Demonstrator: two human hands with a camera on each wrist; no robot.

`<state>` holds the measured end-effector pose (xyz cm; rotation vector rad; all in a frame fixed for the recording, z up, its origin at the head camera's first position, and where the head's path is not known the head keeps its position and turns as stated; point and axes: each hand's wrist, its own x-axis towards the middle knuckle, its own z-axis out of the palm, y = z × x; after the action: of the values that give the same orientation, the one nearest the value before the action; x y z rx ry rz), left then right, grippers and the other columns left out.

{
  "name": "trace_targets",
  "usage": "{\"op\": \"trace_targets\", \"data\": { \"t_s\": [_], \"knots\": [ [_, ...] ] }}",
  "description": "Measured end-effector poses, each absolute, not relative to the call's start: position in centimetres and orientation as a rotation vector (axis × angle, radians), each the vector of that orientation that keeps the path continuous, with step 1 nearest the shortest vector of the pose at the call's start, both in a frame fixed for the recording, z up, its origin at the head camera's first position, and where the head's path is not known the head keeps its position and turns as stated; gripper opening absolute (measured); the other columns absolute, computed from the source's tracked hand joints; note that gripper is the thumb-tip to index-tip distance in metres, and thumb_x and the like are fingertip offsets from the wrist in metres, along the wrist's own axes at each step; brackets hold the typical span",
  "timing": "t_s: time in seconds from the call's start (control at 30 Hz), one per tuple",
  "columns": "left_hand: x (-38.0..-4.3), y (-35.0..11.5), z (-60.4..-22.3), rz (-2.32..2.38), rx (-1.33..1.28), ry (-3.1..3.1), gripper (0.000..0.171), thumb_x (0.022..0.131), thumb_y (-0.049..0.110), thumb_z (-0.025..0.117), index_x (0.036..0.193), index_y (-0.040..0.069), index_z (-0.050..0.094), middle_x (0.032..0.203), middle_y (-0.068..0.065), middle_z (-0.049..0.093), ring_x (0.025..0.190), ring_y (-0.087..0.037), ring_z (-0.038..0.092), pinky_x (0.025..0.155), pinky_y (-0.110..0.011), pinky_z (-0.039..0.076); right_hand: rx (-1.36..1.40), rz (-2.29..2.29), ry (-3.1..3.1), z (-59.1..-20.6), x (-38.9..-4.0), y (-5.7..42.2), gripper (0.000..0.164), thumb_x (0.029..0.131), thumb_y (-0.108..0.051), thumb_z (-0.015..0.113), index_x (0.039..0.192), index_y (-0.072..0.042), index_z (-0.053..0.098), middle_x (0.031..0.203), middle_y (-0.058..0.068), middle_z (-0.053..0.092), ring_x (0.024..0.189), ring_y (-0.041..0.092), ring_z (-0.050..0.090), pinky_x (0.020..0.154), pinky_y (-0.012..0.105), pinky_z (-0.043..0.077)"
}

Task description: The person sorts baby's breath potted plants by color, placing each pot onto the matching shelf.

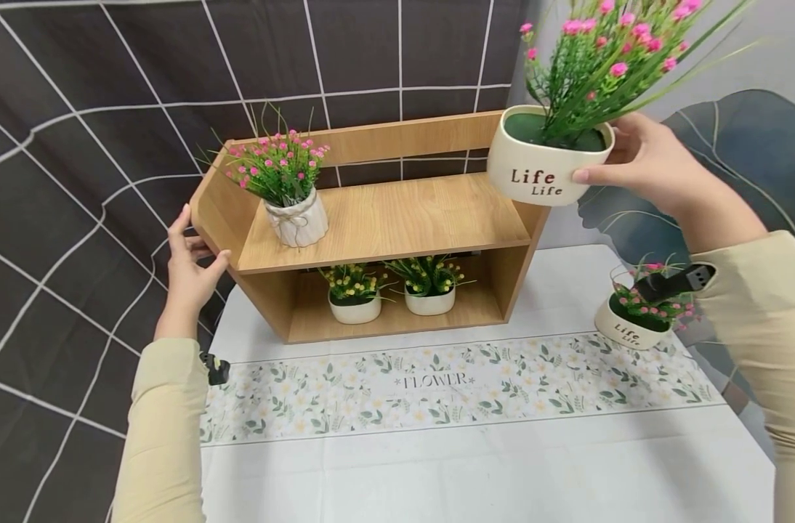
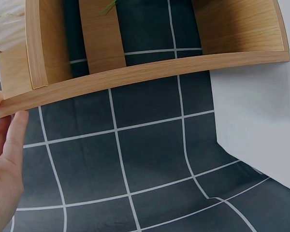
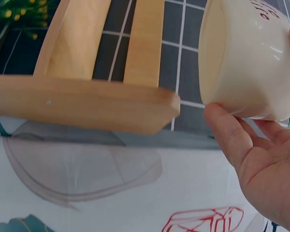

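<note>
My right hand grips a cream oval pot of artificial pink flowers, marked "Life", by its right side. It holds the pot up in front of the wooden shelf's right end. In the right wrist view, fingers press on the side of the cream pot. My left hand holds the front edge of the shelf's left side panel. The left wrist view shows this hand with digits on both faces of the panel.
A ribbed white pot of pink flowers stands on the upper board's left part. Two white pots with yellow flowers sit in the lower compartment. Another "Life" pot is at the table's right, beside a floral runner.
</note>
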<state>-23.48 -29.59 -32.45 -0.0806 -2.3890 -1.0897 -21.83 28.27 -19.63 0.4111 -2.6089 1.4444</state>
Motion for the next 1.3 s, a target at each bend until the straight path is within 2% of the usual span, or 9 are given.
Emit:
{"op": "trace_targets", "data": {
  "t_s": [0.17, 0.33, 0.53, 0.7, 0.77, 0.97, 1.13, 1.23, 1.3],
  "knots": [
    [-23.3, -29.7, -32.4, -1.086, -0.076, -2.39, 0.079, 0.086, -0.003, 0.06, 0.148, 0.018, 0.016, 0.122, -0.024, 0.05, 0.096, -0.006, 0.048, 0.071, -0.007, 0.037, 0.487, 1.471, -2.593, -19.8, -22.4, 26.5, 0.063, 0.08, -0.003, 0.072, 0.137, -0.014, 0.045, 0.097, -0.016, 0.065, 0.088, 0.0, 0.062, 0.069, 0.013, 0.047],
    [-23.0, -29.8, -32.3, -1.089, -0.071, -2.381, 0.079, 0.086, -0.003, 0.06, 0.148, 0.018, 0.017, 0.123, -0.024, 0.05, 0.095, -0.001, 0.047, 0.071, -0.007, 0.038, 0.505, 1.479, -2.63, -20.3, -23.1, 24.7, 0.066, 0.081, -0.008, 0.073, 0.139, -0.013, 0.042, 0.099, -0.015, 0.064, 0.09, 0.002, 0.062, 0.07, 0.014, 0.048],
    [-22.8, -29.8, -32.3, -1.098, -0.072, -2.381, 0.079, 0.086, -0.004, 0.06, 0.148, 0.018, 0.017, 0.12, -0.025, 0.052, 0.093, 0.003, 0.044, 0.071, -0.007, 0.039, 0.52, 1.464, -2.695, -21.4, -23.8, 22.8, 0.072, 0.081, -0.017, 0.074, 0.144, -0.017, 0.038, 0.11, -0.006, 0.063, 0.096, 0.005, 0.06, 0.077, 0.017, 0.048],
    [-22.6, -29.7, -32.3, -1.098, -0.073, -2.374, 0.079, 0.086, -0.004, 0.06, 0.148, 0.017, 0.017, 0.118, -0.025, 0.053, 0.091, 0.005, 0.043, 0.071, -0.007, 0.038, 0.564, 1.516, -2.681, -22.7, -24.8, 21.2, 0.071, 0.08, -0.016, 0.075, 0.142, -0.015, 0.041, 0.113, 0.001, 0.063, 0.097, 0.007, 0.06, 0.081, 0.019, 0.048],
    [-22.6, -29.6, -32.3, -1.095, -0.073, -2.372, 0.078, 0.086, -0.005, 0.059, 0.148, 0.017, 0.017, 0.118, -0.025, 0.053, 0.093, 0.0, 0.047, 0.071, -0.007, 0.038, 0.561, 1.534, -2.681, -23.3, -25.2, 20.6, 0.071, 0.08, -0.016, 0.075, 0.141, -0.014, 0.041, 0.114, 0.003, 0.063, 0.098, 0.008, 0.06, 0.083, 0.02, 0.047],
    [-22.7, -29.4, -32.3, -1.1, -0.067, -2.387, 0.079, 0.086, -0.004, 0.058, 0.149, 0.018, 0.016, 0.12, -0.026, 0.052, 0.104, -0.034, 0.055, 0.075, -0.011, 0.041, 0.512, 1.565, -2.692, -25.3, -26.6, 19.1, 0.07, 0.079, -0.018, 0.075, 0.14, -0.01, 0.042, 0.121, 0.012, 0.059, 0.103, 0.01, 0.056, 0.092, 0.03, 0.042],
    [-22.6, -29.2, -32.3, -1.109, -0.063, -2.39, 0.079, 0.086, -0.005, 0.058, 0.149, 0.018, 0.015, 0.119, -0.026, 0.052, 0.105, -0.037, 0.055, 0.086, -0.023, 0.047, 0.532, 1.663, -2.636, -27.0, -27.8, 17.7, 0.07, 0.078, -0.013, 0.075, 0.14, -0.009, 0.042, 0.125, 0.012, 0.056, 0.106, 0.015, 0.056, 0.093, 0.029, 0.043],
    [-22.6, -29.3, -32.3, -1.106, -0.06, -2.392, 0.079, 0.086, -0.005, 0.058, 0.149, 0.018, 0.015, 0.118, -0.026, 0.053, 0.106, -0.038, 0.056, 0.093, -0.034, 0.048, 0.551, 1.7, -2.637, -27.6, -28.4, 16.8, 0.072, 0.078, -0.013, 0.075, 0.141, -0.01, 0.04, 0.13, 0.012, 0.052, 0.112, 0.022, 0.054, 0.097, 0.034, 0.042],
    [-22.5, -29.3, -32.3, -1.108, -0.06, -2.392, 0.079, 0.086, -0.005, 0.058, 0.149, 0.018, 0.015, 0.117, -0.026, 0.053, 0.106, -0.038, 0.056, 0.092, -0.031, 0.048, 0.563, 1.703, -2.651, -28.0, -28.8, 16.2, 0.074, 0.078, -0.014, 0.075, 0.142, -0.009, 0.038, 0.132, 0.014, 0.05, 0.116, 0.026, 0.052, 0.099, 0.039, 0.041]
  ]
}}
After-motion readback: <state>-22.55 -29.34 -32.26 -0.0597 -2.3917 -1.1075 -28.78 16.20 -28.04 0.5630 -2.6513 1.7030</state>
